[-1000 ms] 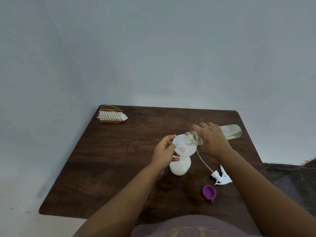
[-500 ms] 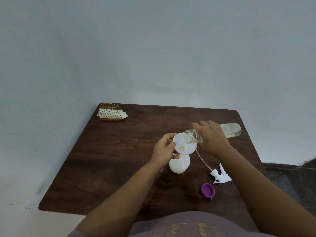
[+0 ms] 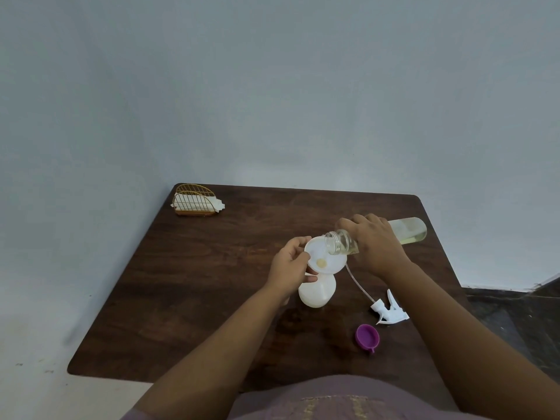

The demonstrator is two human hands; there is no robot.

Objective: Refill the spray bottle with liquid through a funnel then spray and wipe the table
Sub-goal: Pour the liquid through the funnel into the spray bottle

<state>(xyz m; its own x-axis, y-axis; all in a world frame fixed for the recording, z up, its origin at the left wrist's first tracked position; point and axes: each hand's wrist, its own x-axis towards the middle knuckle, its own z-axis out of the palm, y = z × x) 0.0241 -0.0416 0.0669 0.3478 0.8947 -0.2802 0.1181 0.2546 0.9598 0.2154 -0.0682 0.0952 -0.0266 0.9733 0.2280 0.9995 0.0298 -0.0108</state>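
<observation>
On the dark wooden table (image 3: 212, 283), her left hand (image 3: 290, 269) pinched the white funnel (image 3: 325, 258) seated in the white spray bottle (image 3: 316, 294), while her right hand (image 3: 377, 245) gripped a clear bottle (image 3: 406, 230) tilted over it.

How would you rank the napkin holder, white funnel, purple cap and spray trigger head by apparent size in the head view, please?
1. Napkin holder, though farthest away.
2. White funnel and spray trigger head look alike; unranked.
3. Purple cap, smallest.

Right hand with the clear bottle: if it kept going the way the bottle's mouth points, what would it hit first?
Probably the white funnel, held by the left hand; the bottle in the right hand already has its mouth over the rim.
</observation>
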